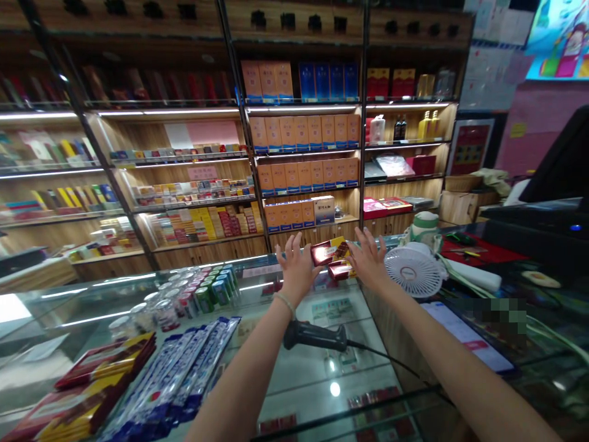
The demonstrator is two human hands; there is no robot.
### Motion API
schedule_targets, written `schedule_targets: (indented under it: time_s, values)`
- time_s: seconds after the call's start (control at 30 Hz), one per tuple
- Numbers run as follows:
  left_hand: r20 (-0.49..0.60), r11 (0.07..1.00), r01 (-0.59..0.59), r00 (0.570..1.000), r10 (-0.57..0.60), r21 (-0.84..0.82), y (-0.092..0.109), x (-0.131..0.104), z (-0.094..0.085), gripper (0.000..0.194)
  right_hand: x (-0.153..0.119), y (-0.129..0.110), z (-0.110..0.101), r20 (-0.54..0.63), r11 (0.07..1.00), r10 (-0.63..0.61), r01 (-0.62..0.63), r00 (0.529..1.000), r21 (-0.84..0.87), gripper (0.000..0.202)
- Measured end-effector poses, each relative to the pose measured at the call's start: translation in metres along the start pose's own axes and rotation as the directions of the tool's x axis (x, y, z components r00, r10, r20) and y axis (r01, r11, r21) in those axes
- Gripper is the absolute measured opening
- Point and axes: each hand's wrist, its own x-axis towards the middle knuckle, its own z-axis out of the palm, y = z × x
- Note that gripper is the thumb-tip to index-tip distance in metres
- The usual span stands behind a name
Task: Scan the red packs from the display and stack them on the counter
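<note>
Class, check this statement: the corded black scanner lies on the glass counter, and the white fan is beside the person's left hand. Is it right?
Not quite. The head view shows the white fan beside the right hand, not the left hand. The corded black scanner does lie on the glass counter.

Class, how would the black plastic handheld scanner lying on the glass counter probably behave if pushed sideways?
The black handheld scanner would probably stay stiff, as its body looks like moulded plastic. It may slide easily on the smooth glass counter, though its rounded handle could let it rock. The thin black cable looks flexible and might trail or tug.
</note>
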Motion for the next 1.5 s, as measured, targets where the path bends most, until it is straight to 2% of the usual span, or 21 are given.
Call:
schedule_targets:
  time_s: [0.2, 0.4, 0.5, 0.63, 0.7, 0.87, 1.03, 1.2, 1.33, 1.5]
  values:
    - [0.059, 0.999, -0.037, 0.997, 0.039, -0.031, 0.02, 0.023, 0.025, 0.057, -0.011, 0.023, 0.009, 0.003, 0.995, 0.072, -0.072, 0.997, -0.07, 0.032]
    - [0.195, 0.997, -0.001, 0.981, 0.015, -0.073, 0.025, 0.031, 0.051, 0.053, -0.02, 0.034, 0.017, 0.029, 0.993, 0.065, -0.062, 0.997, -0.1, 0.025]
    - [0.284, 0.995, 0.038, 0.959, -0.011, -0.088, 0.025, 0.034, 0.064, 0.052, -0.023, 0.037, 0.024, 0.052, 0.991, 0.042, -0.035, 0.998, -0.126, 0.023]
    - [0.429, 0.995, 0.075, 0.903, -0.037, -0.072, 0.026, 0.039, 0.075, 0.06, -0.026, 0.038, 0.032, 0.098, 0.979, 0.043, -0.022, 0.994, -0.204, 0.024]
    - [0.463, 0.995, 0.075, 0.886, -0.038, -0.061, 0.028, 0.04, 0.079, 0.062, -0.027, 0.038, 0.034, 0.121, 0.972, 0.052, -0.023, 0.991, -0.232, 0.028]
    - [0.491, 0.998, 0.059, 0.871, -0.036, -0.033, 0.033, 0.038, 0.086, 0.065, -0.033, 0.038, 0.041, 0.168, 0.964, 0.062, -0.016, 0.984, -0.264, 0.035]
    - [0.496, 0.998, 0.057, 0.867, -0.043, -0.013, 0.03, 0.032, 0.095, 0.065, -0.039, 0.035, 0.048, 0.203, 0.964, 0.003, 0.051, 0.979, -0.261, 0.043]
    - [0.508, 0.998, 0.055, 0.86, -0.046, -0.003, 0.03, 0.028, 0.102, 0.067, -0.041, 0.035, 0.049, 0.286, 0.968, -0.021, 0.091, 0.958, -0.234, 0.054]
    - [0.524, 0.999, 0.036, 0.851, -0.032, 0.002, 0.033, 0.028, 0.104, 0.066, -0.043, 0.037, 0.05, 0.352, 0.962, -0.026, 0.119, 0.935, -0.247, 0.055]
    - [0.549, 1.0, 0.021, 0.835, -0.023, 0.01, 0.035, 0.028, 0.104, 0.065, -0.045, 0.038, 0.052, 0.382, 0.96, -0.023, 0.127, 0.924, -0.25, 0.053]
